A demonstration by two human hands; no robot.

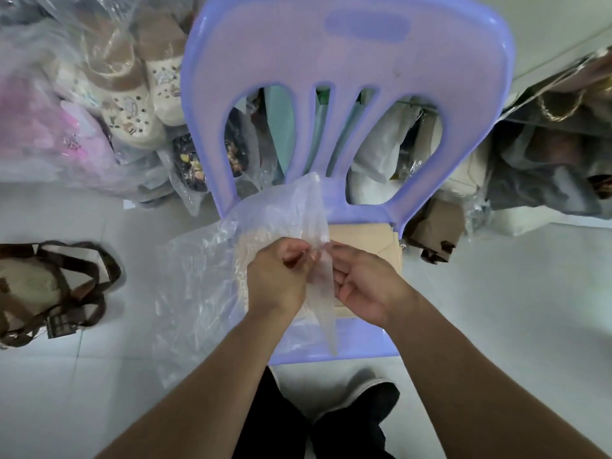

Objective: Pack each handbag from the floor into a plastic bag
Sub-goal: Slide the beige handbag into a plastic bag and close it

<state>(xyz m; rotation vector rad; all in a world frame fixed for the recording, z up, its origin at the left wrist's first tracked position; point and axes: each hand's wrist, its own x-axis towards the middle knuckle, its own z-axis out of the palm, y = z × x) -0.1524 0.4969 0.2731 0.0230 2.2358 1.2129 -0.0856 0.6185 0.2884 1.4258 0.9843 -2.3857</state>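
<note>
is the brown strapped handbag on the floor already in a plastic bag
No, the brown-strapped handbag lies bare on the floor with no plastic around it.

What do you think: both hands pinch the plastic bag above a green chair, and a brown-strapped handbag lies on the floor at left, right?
Not quite. The head view shows the chair is purple, not green. The rest holds: the left hand and right hand both pinch the plastic bag above it, and the brown-strapped handbag lies on the floor at left.
</note>
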